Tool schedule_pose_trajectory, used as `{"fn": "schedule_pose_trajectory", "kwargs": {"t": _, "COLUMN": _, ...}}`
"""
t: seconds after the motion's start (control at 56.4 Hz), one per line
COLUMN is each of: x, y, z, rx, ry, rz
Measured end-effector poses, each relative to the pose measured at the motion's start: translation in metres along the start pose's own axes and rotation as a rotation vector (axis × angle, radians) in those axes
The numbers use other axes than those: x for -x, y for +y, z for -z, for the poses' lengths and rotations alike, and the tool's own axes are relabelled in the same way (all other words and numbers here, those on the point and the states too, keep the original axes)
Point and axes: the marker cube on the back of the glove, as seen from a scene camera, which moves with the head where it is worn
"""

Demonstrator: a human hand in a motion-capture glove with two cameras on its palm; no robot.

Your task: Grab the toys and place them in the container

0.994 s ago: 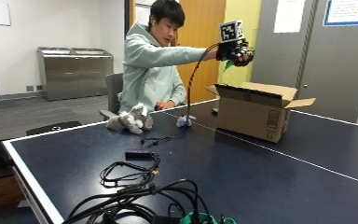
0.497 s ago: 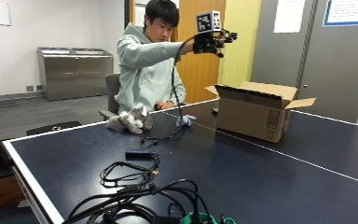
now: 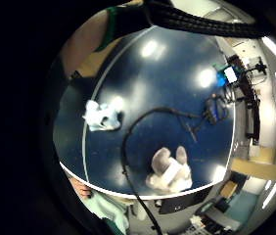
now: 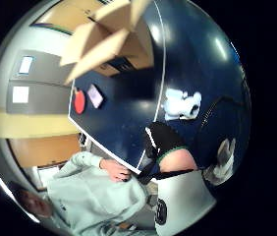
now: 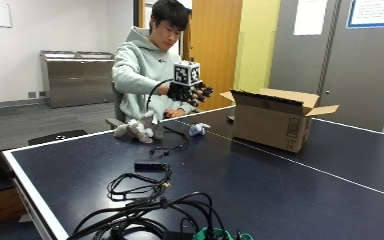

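Note:
My gloved right hand hangs in the air above the far end of the dark blue table, fingers spread and holding nothing. Below it, slightly toward the box, lies a small white-and-blue toy. A grey plush animal sits near the table's far edge, on the other side of the small toy from the box. The open cardboard box stands upright with its flaps out; its inside is hidden.
A black cable runs across the table between the two toys. More tangled cables and a small black block lie toward the near end. The bare left hand rests at the table's far edge. A red paddle lies beyond the box.
My hand has moved away from above the box, toward the person and down, and now hangs over the toys. It holds nothing.

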Motion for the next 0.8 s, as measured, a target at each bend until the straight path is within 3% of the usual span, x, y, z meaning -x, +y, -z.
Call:
{"fn": "schedule_pose_trajectory", "kwargs": {"t": 0.142, "x": -0.050, "y": -0.027, "z": -0.037, "rx": 0.121, "ry": 0.059, "rz": -0.013}}
{"fn": "schedule_pose_trajectory", "kwargs": {"t": 0.408, "x": -0.028, "y": -0.033, "z": -0.092, "rx": 0.273, "ry": 0.163, "rz": -0.052}}
{"fn": "schedule_pose_trajectory", "kwargs": {"t": 0.532, "x": -0.017, "y": -0.026, "z": -0.091, "rx": 0.297, "ry": 0.203, "rz": -0.038}}
{"fn": "schedule_pose_trajectory", "kwargs": {"t": 0.639, "x": -0.014, "y": -0.012, "z": -0.079, "rx": 0.449, "ry": 0.143, "rz": 0.003}}
{"fn": "schedule_pose_trajectory", "kwargs": {"t": 0.799, "x": -0.028, "y": -0.009, "z": -0.034, "rx": 0.619, "ry": 0.074, "rz": -0.068}}
